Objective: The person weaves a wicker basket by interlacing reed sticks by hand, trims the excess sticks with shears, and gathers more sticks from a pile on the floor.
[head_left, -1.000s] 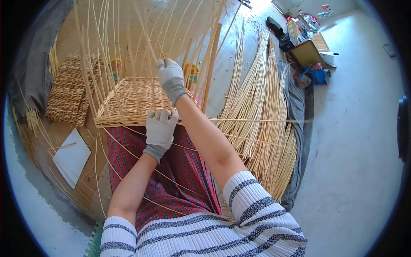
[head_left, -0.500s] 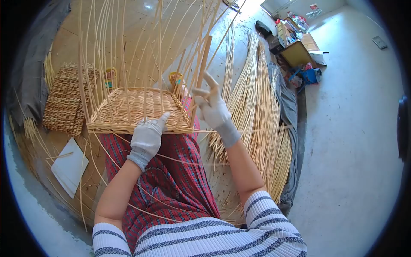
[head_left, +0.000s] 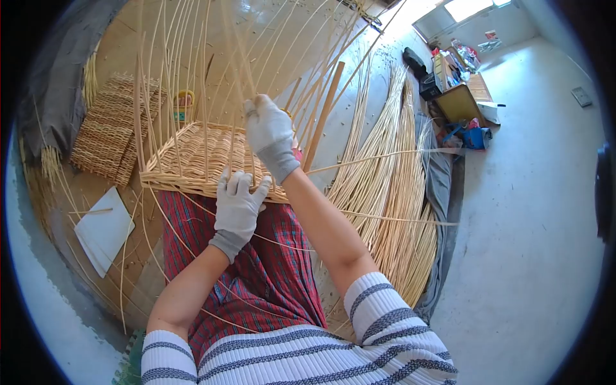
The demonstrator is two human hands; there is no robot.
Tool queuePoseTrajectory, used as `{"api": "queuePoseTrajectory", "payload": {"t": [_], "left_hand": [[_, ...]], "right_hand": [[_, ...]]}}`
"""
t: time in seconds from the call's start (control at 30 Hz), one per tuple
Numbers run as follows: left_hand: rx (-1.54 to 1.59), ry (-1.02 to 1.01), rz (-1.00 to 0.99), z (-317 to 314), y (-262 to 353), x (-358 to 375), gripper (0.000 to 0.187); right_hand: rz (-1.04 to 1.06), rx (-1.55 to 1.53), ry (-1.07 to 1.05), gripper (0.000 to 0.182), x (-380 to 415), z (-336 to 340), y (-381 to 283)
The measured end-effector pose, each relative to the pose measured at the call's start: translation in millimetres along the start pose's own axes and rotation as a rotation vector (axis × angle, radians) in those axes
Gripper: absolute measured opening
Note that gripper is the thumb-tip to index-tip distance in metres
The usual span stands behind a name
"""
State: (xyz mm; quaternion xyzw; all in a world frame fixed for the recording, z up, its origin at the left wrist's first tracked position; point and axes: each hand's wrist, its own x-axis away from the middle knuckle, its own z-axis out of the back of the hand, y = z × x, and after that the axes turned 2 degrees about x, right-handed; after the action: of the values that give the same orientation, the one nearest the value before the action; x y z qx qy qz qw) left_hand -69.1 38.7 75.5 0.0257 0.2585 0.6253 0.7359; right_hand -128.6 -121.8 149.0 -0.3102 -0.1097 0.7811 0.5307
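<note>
A half-woven wicker basket rests on my lap, its flat woven base facing me and many thin upright stakes rising from its rim. My left hand, in a grey glove, presses against the near edge of the basket with fingers spread. My right hand, also gloved, reaches over the basket's right side and is closed around a thin willow rod among the stakes. A long loose rod trails off to the right.
A large bundle of willow rods lies on the floor to my right on a grey cloth. A woven mat and a white sheet lie at left. Clutter and a box stand at the far right.
My right hand has swung back from the right side of the basket to above its rim and closed on a rod. My left hand has opened its fingers against the near edge.
</note>
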Motion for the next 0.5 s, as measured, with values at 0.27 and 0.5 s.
{"api": "queuePoseTrajectory", "payload": {"t": [0.27, 0.5], "left_hand": [[0.182, 0.254, -0.03, -34, 24, -18, 0.028], [0.071, 0.129, -0.209, -30, 16, -8, 0.022]], "right_hand": [[-0.248, -0.272, 0.025, 0.025, -4, 3, 18], [-0.541, -0.036, -0.012, 0.026, -16, -55, 72]]}}
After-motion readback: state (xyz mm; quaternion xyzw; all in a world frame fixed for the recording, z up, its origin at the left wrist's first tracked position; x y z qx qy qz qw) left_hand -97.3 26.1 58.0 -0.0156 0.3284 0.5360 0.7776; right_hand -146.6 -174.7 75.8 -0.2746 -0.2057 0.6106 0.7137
